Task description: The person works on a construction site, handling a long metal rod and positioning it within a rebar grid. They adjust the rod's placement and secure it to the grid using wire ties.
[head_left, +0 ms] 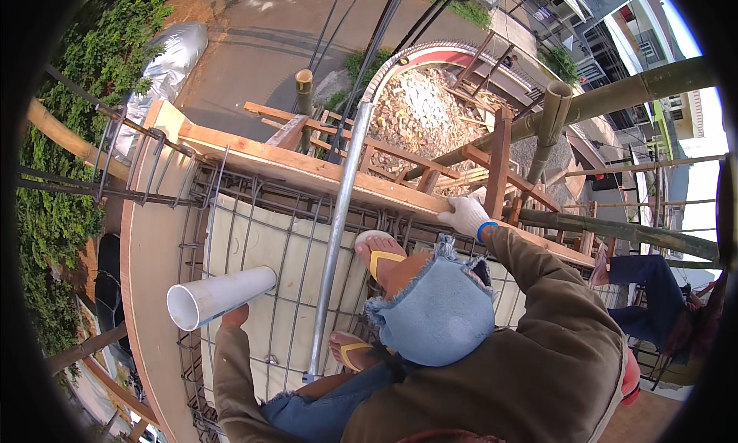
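Note:
A white plastic pipe (223,295) sticks up at a slant from the rebar grid (288,235), its open end toward me. My bare left hand (235,316) is against the pipe's near side, closed on it, with most fingers hidden behind it. My right hand (467,216), in a white glove with a blue cuff, grips the top edge of a long wooden formwork board (307,170). Between my hands a grey metal tube (338,212) runs from beside my leg up past the board. My feet (382,257), in yellow-strapped sandals, rest on the grid.
Another formwork board (157,282) borders the left side, with rebar crossing it. Bamboo poles (550,124) and timber props stand beyond the far board. Far below lie a rubble heap (419,109) and a road (254,51). Another person's leg (649,289) is at the right.

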Action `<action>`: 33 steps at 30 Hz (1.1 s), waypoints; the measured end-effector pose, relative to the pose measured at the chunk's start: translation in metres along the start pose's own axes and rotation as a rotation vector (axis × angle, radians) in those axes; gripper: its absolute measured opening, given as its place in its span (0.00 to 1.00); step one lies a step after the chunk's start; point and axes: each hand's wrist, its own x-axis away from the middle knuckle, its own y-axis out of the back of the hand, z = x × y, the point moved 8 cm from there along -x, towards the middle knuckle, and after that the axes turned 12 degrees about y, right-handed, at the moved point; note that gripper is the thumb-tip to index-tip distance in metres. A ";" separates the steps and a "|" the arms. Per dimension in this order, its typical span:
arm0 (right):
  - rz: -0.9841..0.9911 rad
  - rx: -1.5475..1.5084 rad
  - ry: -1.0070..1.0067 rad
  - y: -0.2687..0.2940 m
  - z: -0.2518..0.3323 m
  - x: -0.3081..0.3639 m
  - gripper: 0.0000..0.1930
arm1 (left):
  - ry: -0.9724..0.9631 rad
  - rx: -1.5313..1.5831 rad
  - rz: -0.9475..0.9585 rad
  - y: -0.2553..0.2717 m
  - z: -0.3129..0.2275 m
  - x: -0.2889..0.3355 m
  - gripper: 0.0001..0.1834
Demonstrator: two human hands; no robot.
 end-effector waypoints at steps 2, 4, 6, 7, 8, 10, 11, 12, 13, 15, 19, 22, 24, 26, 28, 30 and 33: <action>-0.005 -0.017 0.014 0.000 0.001 0.000 0.28 | 0.009 0.019 -0.027 0.009 -0.002 0.002 0.16; -0.021 -0.031 0.026 0.000 0.001 0.000 0.28 | -0.006 0.011 -0.081 0.022 -0.003 0.002 0.16; -0.017 -0.015 0.029 0.000 0.000 -0.001 0.28 | 0.054 -0.004 0.004 0.024 0.001 0.002 0.18; -0.018 -0.006 0.028 0.000 0.000 -0.001 0.28 | 0.096 -0.021 0.050 0.023 0.004 0.003 0.19; -0.017 -0.011 0.035 0.000 0.000 -0.002 0.28 | 0.102 -0.004 0.077 0.022 0.002 0.003 0.19; -0.004 -0.012 0.036 -0.001 -0.001 -0.003 0.28 | 0.126 0.035 0.105 0.019 0.001 0.004 0.19; -0.004 -0.019 0.030 -0.001 -0.002 -0.003 0.27 | 0.129 0.094 0.149 0.014 -0.001 0.005 0.20; 0.005 -0.024 0.015 -0.002 -0.003 -0.003 0.27 | 0.140 0.166 0.199 0.007 -0.002 0.007 0.20; 0.006 -0.035 0.004 -0.003 -0.003 -0.002 0.27 | 0.151 0.238 0.246 0.000 -0.002 0.009 0.21; -0.014 -0.025 0.022 -0.001 -0.002 -0.003 0.28 | 0.095 0.237 0.186 0.000 -0.001 0.003 0.21; -0.008 -0.025 0.014 -0.003 -0.003 -0.002 0.28 | 0.128 0.227 0.162 -0.010 0.006 0.000 0.21; 0.003 -0.002 0.019 -0.004 -0.005 -0.003 0.29 | 0.048 0.051 0.074 -0.007 -0.002 0.002 0.21; -0.004 -0.009 0.025 -0.005 -0.006 -0.004 0.29 | 0.063 0.050 0.114 -0.008 -0.003 0.003 0.22; -0.004 -0.009 0.026 -0.005 -0.008 -0.004 0.29 | 0.081 0.100 0.146 -0.007 -0.003 0.003 0.22; 0.003 -0.014 0.016 -0.006 -0.009 -0.004 0.29 | 0.113 0.196 0.156 -0.005 -0.002 0.002 0.23; 0.001 0.005 0.021 -0.006 -0.008 -0.004 0.27 | 0.098 0.159 0.136 -0.004 -0.003 0.001 0.23; 0.004 0.009 0.023 -0.005 -0.006 -0.004 0.26 | 0.082 0.078 0.089 -0.003 -0.002 0.001 0.22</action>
